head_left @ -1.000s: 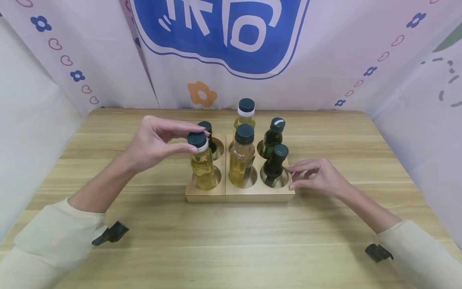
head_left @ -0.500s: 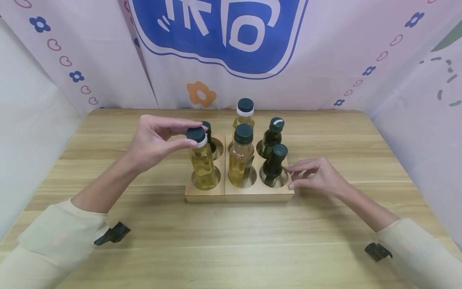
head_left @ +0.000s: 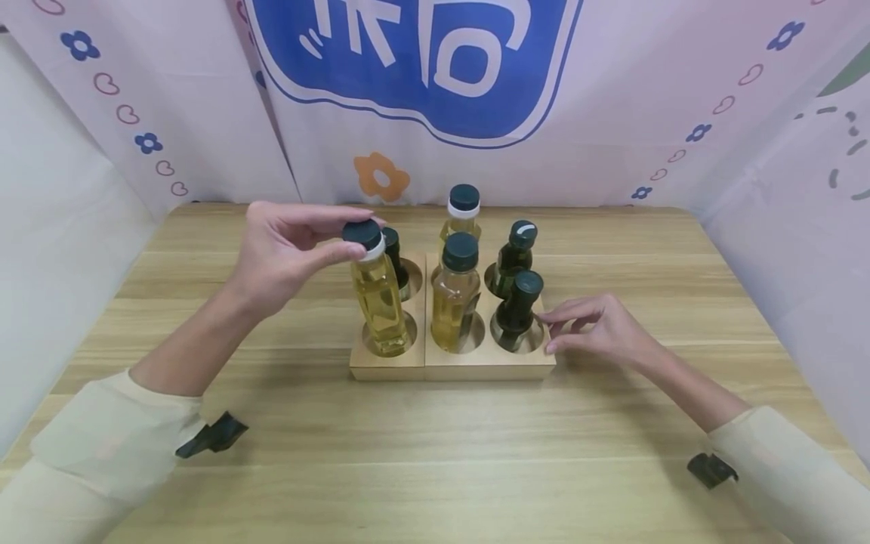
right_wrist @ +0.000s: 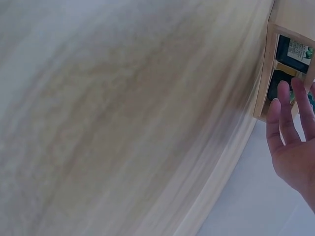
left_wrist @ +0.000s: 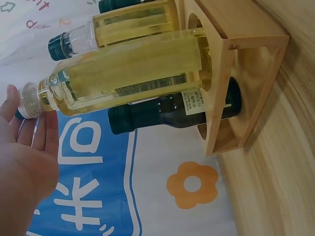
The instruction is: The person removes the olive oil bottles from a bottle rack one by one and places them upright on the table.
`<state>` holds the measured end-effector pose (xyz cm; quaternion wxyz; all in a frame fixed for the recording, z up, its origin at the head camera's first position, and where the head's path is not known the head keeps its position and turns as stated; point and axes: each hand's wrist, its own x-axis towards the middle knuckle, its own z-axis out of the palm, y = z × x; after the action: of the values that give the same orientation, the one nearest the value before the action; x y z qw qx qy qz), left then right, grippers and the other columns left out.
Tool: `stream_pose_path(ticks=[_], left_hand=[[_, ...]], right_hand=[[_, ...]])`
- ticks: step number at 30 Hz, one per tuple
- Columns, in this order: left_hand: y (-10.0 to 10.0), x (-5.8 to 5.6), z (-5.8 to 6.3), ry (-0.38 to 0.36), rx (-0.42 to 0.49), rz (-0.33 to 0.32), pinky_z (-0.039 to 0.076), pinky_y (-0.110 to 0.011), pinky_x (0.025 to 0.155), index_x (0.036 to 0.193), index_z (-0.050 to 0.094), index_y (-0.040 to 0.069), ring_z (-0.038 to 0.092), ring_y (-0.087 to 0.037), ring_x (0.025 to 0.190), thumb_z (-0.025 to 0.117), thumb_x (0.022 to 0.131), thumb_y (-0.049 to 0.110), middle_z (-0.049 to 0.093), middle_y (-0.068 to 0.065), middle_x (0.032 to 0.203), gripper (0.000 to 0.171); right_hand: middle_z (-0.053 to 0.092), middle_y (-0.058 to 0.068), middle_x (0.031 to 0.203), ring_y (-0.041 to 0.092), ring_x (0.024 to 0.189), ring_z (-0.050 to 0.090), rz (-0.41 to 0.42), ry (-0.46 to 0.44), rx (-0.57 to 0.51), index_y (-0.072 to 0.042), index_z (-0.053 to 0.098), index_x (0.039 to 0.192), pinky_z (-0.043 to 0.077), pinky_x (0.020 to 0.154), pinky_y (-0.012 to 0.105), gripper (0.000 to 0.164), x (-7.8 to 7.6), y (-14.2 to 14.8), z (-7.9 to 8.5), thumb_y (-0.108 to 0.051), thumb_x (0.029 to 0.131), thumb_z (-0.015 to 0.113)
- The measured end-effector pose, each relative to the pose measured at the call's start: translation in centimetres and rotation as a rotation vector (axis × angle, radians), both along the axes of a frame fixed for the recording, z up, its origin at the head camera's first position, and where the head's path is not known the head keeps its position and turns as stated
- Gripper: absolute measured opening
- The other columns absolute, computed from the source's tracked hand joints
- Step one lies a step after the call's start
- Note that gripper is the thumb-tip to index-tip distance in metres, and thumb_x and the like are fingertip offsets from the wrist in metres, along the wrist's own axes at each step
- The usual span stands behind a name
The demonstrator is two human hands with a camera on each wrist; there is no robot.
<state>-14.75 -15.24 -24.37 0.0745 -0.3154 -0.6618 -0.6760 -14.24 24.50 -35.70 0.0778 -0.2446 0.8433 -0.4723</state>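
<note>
Currently yellow bottle (head_left: 381, 306) sits at near-left hole (head_left: 411, 338) of wooden holder (head_left: 489, 372), long axis tilted, cap (head_left: 362, 234) leaning left; base at hole's mouth, depth unclear. Left hand (head_left: 275, 258) nearer: I see thumb and fingers pinching cap. Right hand (head_left: 598, 330) well apart from bottle, fingers loosely extended at holder's right end, apparently touching, grasping nothing I can make out. Dark bottle (head_left: 392, 253) just beyond; I judge freer room leftward. Wood-grain table (head_left: 435, 461) beneath, printed cloth (head_left: 591, 166) beyond far edge.

Yellow-filled bottle (head_left: 381, 306) — dark-capped, near-upright, at front-left hole (head_left: 411, 332) | pale wooden rack (head_left: 485, 372)
</note>
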Motion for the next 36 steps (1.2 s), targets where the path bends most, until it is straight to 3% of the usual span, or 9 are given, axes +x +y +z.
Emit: stream_pose_path(ticks=[5,13,22,30,36], left_hand=[[0.0,0.0,0.4,-0.008,0.011,0.038,0.057,-0.03,0.075,0.102,0.067,-0.013,0.07,-0.025,0.085,0.069,0.073,-0.02,0.07,-0.02,0.099,0.03],[0.0,-0.2,0.8,0.047,0.011,0.059,0.057,-0.032,0.076,0.102,0.066,-0.014,0.07,-0.026,0.085,0.071,0.076,-0.015,0.07,-0.019,0.099,0.027],[0.2,-0.3,1.1,0.055,0.172,-0.006,0.056,-0.033,0.079,0.101,0.065,-0.015,0.07,-0.027,0.087,0.065,0.079,-0.018,0.069,-0.021,0.097,0.022],[-0.1,-0.4,1.8,0.042,0.278,0.036,0.057,-0.031,0.078,0.099,0.066,-0.014,0.07,-0.026,0.085,0.069,0.077,-0.015,0.07,-0.02,0.094,0.022],[-0.5,-0.6,2.1,0.013,0.359,0.034,0.056,-0.031,0.08,0.099,0.066,-0.016,0.07,-0.028,0.087,0.071,0.075,-0.015,0.07,-0.022,0.093,0.024]], right_hand=[[0.072,0.012,0.097,0.03,0.083,0.068,-0.005,0.0,0.005,0.001,0.071,0.102,0.058,0.073,0.034,0.037,0.3,-0.6,1.1,-0.007,0.068,0.084],[0.071,0.016,0.094,0.032,0.08,0.067,0.006,0.018,0.017,0.005,0.071,0.1,0.058,0.07,0.034,0.036,0.6,-1.0,2.0,-0.005,0.068,0.084],[0.072,0.014,0.091,0.03,0.078,0.068,0.011,0.031,0.02,0.004,0.071,0.1,0.059,0.068,0.034,0.036,0.5,-1.0,1.8,-0.005,0.067,0.084],[0.072,0.013,0.091,0.025,0.076,0.068,0.02,0.043,0.017,0.004,0.071,0.1,0.059,0.067,0.034,0.036,0.6,-1.0,1.9,-0.004,0.067,0.084],[0.072,0.014,0.091,0.032,0.078,0.067,0.024,0.045,0.013,0.004,0.071,0.1,0.058,0.066,0.033,0.036,0.6,-1.0,1.9,-0.004,0.067,0.084]])
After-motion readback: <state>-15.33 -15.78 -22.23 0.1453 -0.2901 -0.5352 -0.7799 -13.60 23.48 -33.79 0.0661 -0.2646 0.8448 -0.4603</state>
